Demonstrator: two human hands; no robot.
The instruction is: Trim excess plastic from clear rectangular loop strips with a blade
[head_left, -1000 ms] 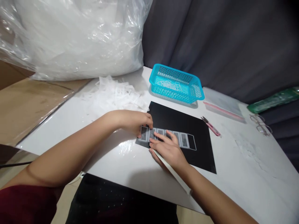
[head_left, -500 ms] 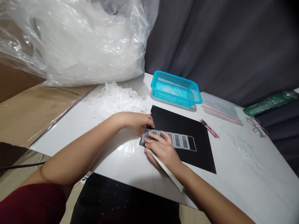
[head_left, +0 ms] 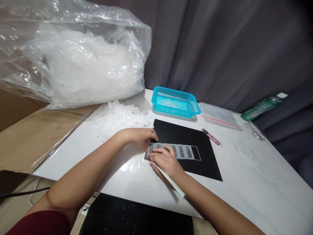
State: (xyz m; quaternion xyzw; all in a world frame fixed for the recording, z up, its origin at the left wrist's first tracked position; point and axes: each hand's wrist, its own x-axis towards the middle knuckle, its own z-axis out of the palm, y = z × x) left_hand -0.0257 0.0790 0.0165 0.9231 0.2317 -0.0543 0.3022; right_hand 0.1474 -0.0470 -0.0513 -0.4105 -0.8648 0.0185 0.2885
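1. Clear strip (head_left: pixel 182 151) of small frames lying flat on a black sheet (head_left: pixel 195 163), near that sheet's left edge.
2. Left hand (head_left: pixel 140 137) pressing down on the strip's left end; grip flat and closed onto it, pinning rather than lifting.
3. Right hand (head_left: pixel 165 160) resting fingertips on the first frames just beside the left hand; grip loose, fingers spread, and a thin white stick (head_left: pixel 170 179) trapped under the palm.
4. Pink snips (head_left: pixel 211 137) off the sheet's right corner; blue basket (head_left: pixel 174 101) just behind; pile of white plastic pieces (head_left: pixel 119 112) to the left; big clear bag (head_left: pixel 73 62) beyond.
5. Risk, as a judgement: uneven pressure could slide or buckle the strip on the smooth sheet, or snap a thin frame; the stick could slip from under the palm.
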